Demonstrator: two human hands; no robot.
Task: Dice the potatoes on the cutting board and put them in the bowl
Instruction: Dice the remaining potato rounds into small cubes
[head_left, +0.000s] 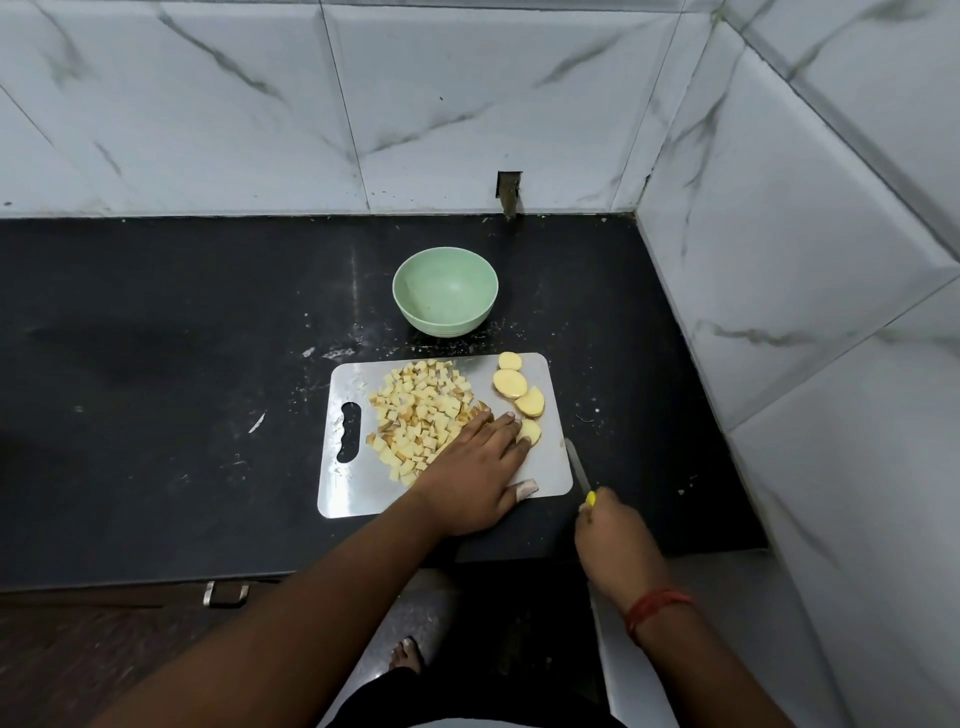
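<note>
A steel cutting board (358, 493) lies on the black counter. A heap of diced potato (415, 415) covers its left half, and several round potato slices (511, 384) lie along its right side. My left hand (478, 478) rests flat on the board, fingers spread, its tips touching the dice and the nearest slice (531, 430). My right hand (618, 540) holds a yellow-handled knife (577, 465) just off the board's right edge, blade pointing away from me. The green bowl (445, 291) stands empty behind the board.
The black counter (156, 389) ends at marble-tiled walls behind and on the right (779, 260). A dark notch (509, 192) sits in the back wall behind the bowl. A drawer handle (226, 592) shows below the counter's front edge.
</note>
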